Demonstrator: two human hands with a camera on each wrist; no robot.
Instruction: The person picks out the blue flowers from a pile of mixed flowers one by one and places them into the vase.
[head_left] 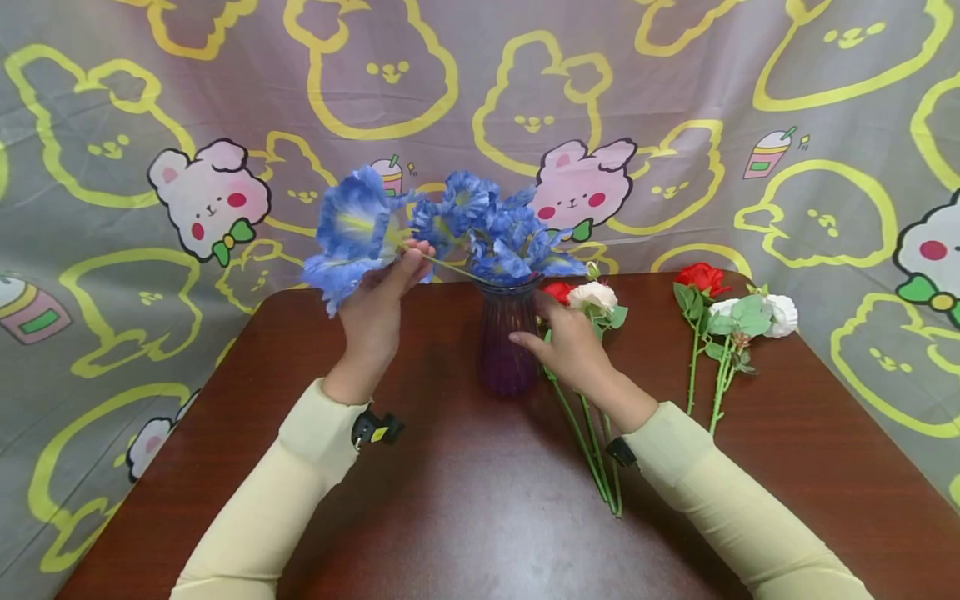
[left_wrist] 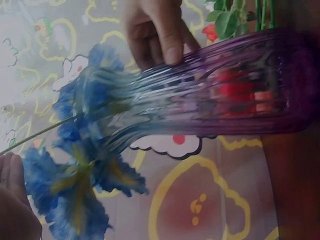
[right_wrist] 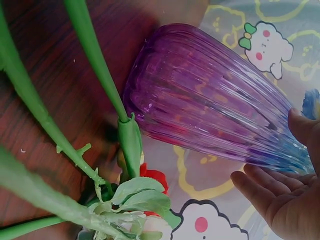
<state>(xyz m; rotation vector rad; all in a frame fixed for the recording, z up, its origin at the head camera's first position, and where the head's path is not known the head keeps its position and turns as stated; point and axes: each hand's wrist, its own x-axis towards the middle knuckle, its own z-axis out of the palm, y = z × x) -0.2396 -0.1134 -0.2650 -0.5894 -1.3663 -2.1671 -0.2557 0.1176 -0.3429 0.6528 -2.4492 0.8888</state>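
Observation:
A ribbed glass vase (head_left: pixel 506 354), purple at the base and bluish at the neck, stands upright on the table. Several blue artificial flowers (head_left: pixel 517 237) fill its mouth. My left hand (head_left: pixel 375 312) pinches the green stem of another large blue flower (head_left: pixel 348 225), left of the vase. That stem slants down to the vase's rim, and in the left wrist view its end overlaps the glass neck. On the vase's right side, my right hand (head_left: pixel 577 354) holds the neck, thumb on one side and fingers (right_wrist: pixel 265 185) on the other.
Red and pale artificial roses (head_left: pixel 592 296) lie just right of the vase, their long green stems (head_left: pixel 592 450) pointing toward me under my right forearm. Farther right lie a red rose (head_left: pixel 701 279) and white roses (head_left: pixel 782 315). A patterned curtain (head_left: pixel 465 108) hangs behind the brown table (head_left: pixel 420 500).

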